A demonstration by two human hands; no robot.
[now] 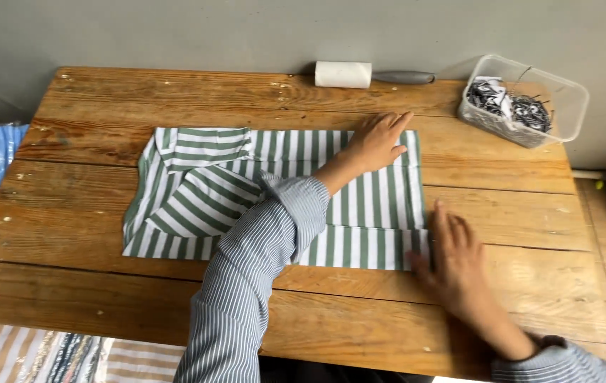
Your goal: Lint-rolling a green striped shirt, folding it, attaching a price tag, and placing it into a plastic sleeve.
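While the green-and-white striped shirt (274, 191) lies half folded on the wooden table (104, 106), the left hand (377, 142) presses flat on its far edge – fingers spread, grasping nothing. The right hand (455, 259) rests open at the near right corner, fingertips on the folded hem. Beyond the left fingers lie a lint roller (360, 74) and a clear plastic tub (530, 99) – well apart from the shirt
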